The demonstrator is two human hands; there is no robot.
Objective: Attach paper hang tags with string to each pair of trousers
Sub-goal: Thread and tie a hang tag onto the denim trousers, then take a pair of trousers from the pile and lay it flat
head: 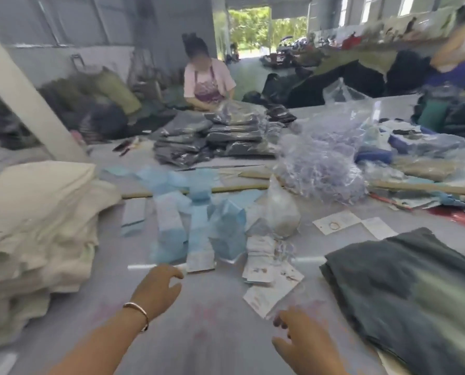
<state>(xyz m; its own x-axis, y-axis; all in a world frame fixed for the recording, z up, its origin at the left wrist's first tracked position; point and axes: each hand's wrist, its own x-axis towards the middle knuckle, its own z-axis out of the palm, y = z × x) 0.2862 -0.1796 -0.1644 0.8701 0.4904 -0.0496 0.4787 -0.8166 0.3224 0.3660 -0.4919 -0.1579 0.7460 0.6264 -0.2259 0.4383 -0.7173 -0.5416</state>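
The picture is blurred by motion. My left hand [157,288], with a bracelet on its wrist, hovers over the grey table with loosely bent fingers and holds nothing. My right hand [304,341] is low at the front, fingers relaxed, also with nothing in it. Between and just beyond the hands lies a loose heap of white paper hang tags [269,269] with strings. A dark green pair of folded trousers [412,293] lies to the right of my right hand. Blue and white paper tags [188,226] are scattered beyond my left hand.
A tall stack of cream folded garments [36,226] fills the left. A clear bag of strings [320,163] and a small white bag [281,209] sit mid-table. Bagged dark trousers [220,139] are piled further back, where a person in a pink top [207,82] works.
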